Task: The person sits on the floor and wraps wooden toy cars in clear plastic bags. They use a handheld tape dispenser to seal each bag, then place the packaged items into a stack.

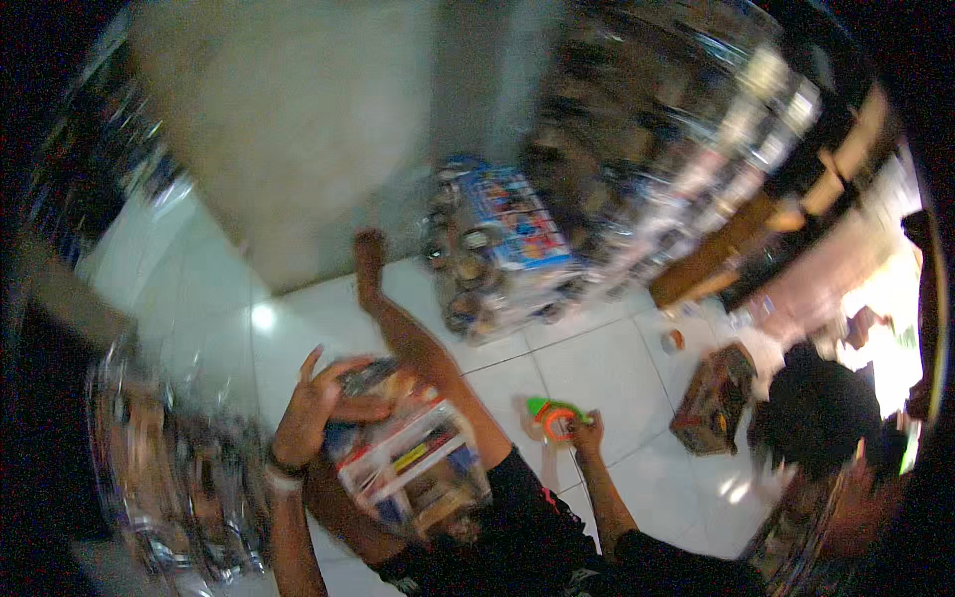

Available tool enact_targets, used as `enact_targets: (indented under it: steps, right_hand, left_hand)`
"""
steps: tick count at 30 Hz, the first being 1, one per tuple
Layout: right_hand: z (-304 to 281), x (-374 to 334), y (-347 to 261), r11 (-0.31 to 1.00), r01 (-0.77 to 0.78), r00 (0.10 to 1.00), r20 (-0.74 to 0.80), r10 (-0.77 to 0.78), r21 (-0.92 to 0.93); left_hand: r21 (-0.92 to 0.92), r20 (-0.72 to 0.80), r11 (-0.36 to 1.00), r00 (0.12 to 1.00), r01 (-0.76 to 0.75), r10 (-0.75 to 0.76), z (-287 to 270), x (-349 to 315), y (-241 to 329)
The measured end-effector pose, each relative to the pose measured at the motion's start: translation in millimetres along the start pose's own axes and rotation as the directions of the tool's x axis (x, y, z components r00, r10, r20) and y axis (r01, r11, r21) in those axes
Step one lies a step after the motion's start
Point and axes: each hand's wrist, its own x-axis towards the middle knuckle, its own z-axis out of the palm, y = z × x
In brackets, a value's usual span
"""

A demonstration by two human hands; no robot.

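Note:
On my lap lies a package (413, 458) with colourful print, seemingly wrapped in clear plastic; motion blurs its contents. Over its upper left edge is my left hand (320, 403), fingers stretched and apart, with a band on the wrist. I cannot tell whether it touches the package. Out to the right above the floor tiles, my right hand (587, 430) is closed on one end of an orange and green ring-shaped thing (559, 420), which looks like a tape dispenser. My bare leg (423, 343) stretches toward the wall.
A pile of plastic-wrapped goods (507, 289) stands ahead, a blue printed pack (517, 219) on top. A brown box (713, 398) and a small round item (673, 341) sit on the right. Another person (821, 408) is at far right. Blurred shiny packages (179, 478) line the left.

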Motion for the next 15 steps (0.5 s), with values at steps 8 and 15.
enact_targets:
  steps: [8,15]
  right_hand:
    - [157,-46,-340,0.892,0.209,0.747,0.524,-0.410,0.401]
    - [305,-170,-449,0.698,0.591,-0.195,0.911,-0.362,0.404]
  left_hand:
    - [0.116,0.188,0.978,0.971,-0.171,0.147,-10,33,-39]
    - [-0.689,-0.126,0.689,0.974,-0.223,0.189,17,22,-52]
